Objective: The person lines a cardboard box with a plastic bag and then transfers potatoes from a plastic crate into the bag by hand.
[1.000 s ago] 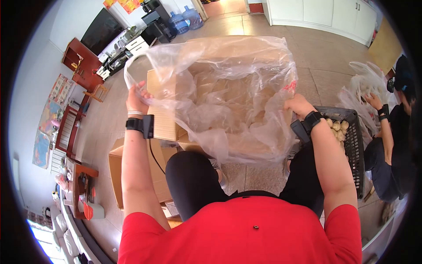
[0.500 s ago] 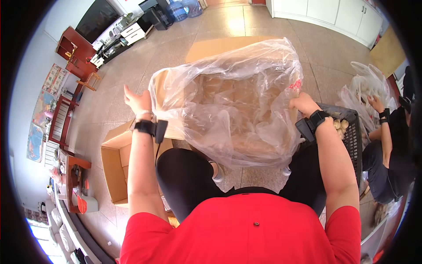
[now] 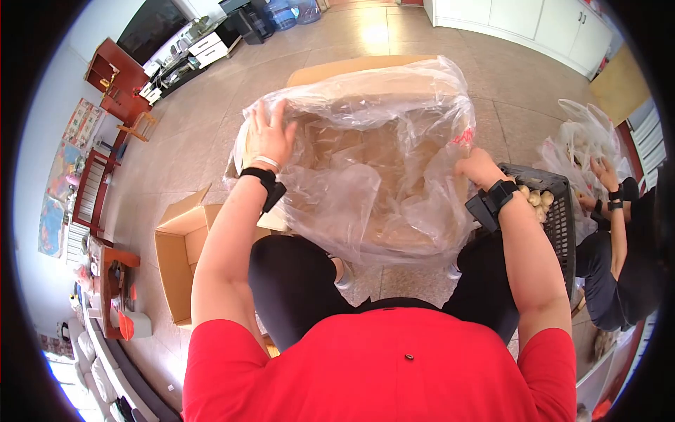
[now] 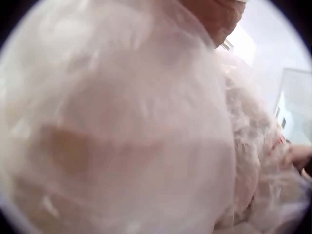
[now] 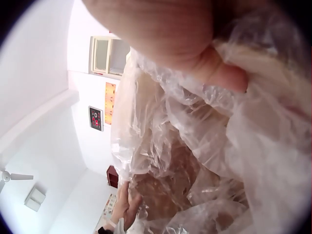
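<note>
Swung in from just outside the bag's left edge half a second earlier, the left hand (image 3: 269, 137) now lies on that edge, while the right hand keeps to its place at the opposite side. The clear plastic bag (image 3: 327, 190) lines a cardboard box (image 3: 344, 70), its mouth wide and its rim draped over the walls, with red print by the right corner. Beyond the box's far flap, tiled floor (image 3: 510, 88) stretches toward white cabinets (image 3: 520, 24). Room is tighter elsewhere: the person's knees (image 3: 292, 281) come close to the near side, a second open carton (image 3: 184, 264) sits near the left forearm, and a black crate (image 3: 564, 232) of pale round produce (image 3: 540, 199) stands just beside the right wrist. Farther right, another person's hand (image 3: 603, 172) is at a white bag (image 3: 587, 133).

Plastic lies directly under the left palm, whose fingers are extended and spread; the left wrist view is mostly blurred film. At the right rim, the right hand (image 3: 480, 169) has its fingers curled, pinching the bag, with the thumb (image 5: 226, 75) against the crinkled plastic in the right wrist view.
</note>
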A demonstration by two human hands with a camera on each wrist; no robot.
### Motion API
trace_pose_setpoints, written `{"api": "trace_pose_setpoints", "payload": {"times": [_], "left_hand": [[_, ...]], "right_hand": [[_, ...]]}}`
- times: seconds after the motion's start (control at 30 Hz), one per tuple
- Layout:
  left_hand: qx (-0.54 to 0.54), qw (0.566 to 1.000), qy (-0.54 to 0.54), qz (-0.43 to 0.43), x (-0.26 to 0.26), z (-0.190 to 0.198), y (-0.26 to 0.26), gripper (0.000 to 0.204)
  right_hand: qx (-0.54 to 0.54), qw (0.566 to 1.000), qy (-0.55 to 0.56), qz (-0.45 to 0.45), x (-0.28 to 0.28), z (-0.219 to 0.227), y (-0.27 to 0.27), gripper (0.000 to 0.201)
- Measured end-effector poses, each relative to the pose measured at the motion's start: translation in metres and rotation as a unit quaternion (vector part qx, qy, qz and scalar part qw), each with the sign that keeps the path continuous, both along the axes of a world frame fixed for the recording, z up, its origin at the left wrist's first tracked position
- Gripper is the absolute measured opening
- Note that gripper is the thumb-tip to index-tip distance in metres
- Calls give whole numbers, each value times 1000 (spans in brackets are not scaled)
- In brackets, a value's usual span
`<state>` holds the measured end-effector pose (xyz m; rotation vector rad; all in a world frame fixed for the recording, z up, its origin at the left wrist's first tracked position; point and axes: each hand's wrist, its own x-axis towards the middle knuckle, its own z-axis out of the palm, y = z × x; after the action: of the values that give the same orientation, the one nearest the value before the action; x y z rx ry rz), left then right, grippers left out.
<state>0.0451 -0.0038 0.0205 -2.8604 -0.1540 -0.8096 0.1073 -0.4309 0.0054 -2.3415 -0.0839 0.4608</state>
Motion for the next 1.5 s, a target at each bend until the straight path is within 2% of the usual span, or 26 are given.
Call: {"api": "trace_pose_setpoints", "payload": {"times": [0.07,0.13,0.2,0.27,0.37,0.47,0.5,0.53,0.6,0.63,0.73,0.83,0.87,0.9,0.93,0.97,1.0,1.07,1.1,1.13,1.2,1.23,1.27,1.37,1.47,1.5], "left_hand": [[-118,992,-32,-19,15,5,14,62],[-136,991,-15,-12,28,5,24,59],[-186,979,75,-17,42,4,34,58],[-207,973,103,-24,50,2,44,55],[-242,948,192,-75,58,-7,60,57],[-204,963,166,56,54,-33,78,58],[-285,942,172,36,41,-17,59,58],[-286,942,173,39,40,-25,61,58],[-523,849,55,-38,38,-57,70,59],[-525,849,54,-35,38,-69,72,59],[-794,599,97,-24,37,-86,73,52],[-778,621,97,-14,28,-84,64,50],[-779,620,98,-14,29,-104,80,50],[-640,749,163,-51,34,-140,108,48],[-475,847,222,-88,36,-161,122,47],[-512,821,249,53,17,-134,87,44],[-512,820,252,53,4,-131,84,44],[-558,768,310,58,-16,-126,80,46],[-692,646,324,15,-34,-93,61,57],[-691,646,325,14,-43,-94,61,57],[-726,626,277,-66,-56,-90,67,67],[-747,588,299,-82,-63,-83,69,76],[-744,589,303,-86,-65,-86,76,76],[-713,620,260,-198,-72,-94,99,84],[-704,625,225,-251,-89,-63,85,89],[-734,597,214,-243,-91,-64,89,90]], "right_hand": [[-26,1000,5,0,-2,6,1,37],[1,1000,-3,9,-7,10,2,39],[5,1000,13,7,-8,11,4,39],[9,999,31,-1,-4,5,3,40],[-44,999,-23,2,5,-14,-2,38],[-14,1000,-20,9,4,-17,-1,37],[5,1000,-9,2,4,-15,-2,36],[23,1000,3,-4,4,-14,-1,35],[37,999,1,2,0,-14,0,34],[50,999,-1,6,2,-14,-2,34],[54,998,-19,10,8,-28,-4,34],[106,994,-5,1,5,-33,-2,35],[105,994,-4,1,4,-32,-1,35],[93,996,7,-9,5,-30,0,36],[80,996,18,-19,4,-29,-1,37],[78,997,20,-21,1,-24,0,37],[94,994,40,-30,-3,-17,1,37],[111,991,59,-40,-1,-15,1,37],[101,991,77,-44,3,-19,-2,36],[93,990,94,-49,8,-23,-5,35],[115,988,96,-49,17,-37,-10,34],[134,985,100,-48,21,-44,-13,32],[136,984,97,-53,25,-50,-17,32],[167,980,99,-43,28,-56,-21,34],[168,978,108,-57,24,-49,-19,40],[175,976,116,-54,23,-46,-21,43]]}}
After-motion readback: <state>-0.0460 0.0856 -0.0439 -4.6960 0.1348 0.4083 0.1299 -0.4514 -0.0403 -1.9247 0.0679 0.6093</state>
